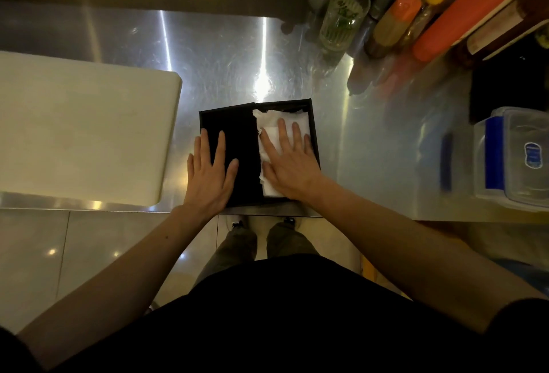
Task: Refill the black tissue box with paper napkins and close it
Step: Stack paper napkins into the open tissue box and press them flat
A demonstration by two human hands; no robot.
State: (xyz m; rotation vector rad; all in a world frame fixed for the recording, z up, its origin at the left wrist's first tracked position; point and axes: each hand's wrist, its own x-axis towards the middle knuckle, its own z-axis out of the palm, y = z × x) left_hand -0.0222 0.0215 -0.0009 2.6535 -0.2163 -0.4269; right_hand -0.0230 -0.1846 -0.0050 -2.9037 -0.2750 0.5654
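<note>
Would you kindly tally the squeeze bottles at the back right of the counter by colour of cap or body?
Orange-capped bottle: 1
Yellow-capped bottle: 1
All-orange bottle: 1
Total: 3

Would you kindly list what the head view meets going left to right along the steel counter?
White rectangular cutting board → left hand → right hand on white paper napkins in the black tissue box → clear blue-clipped plastic container.
</note>
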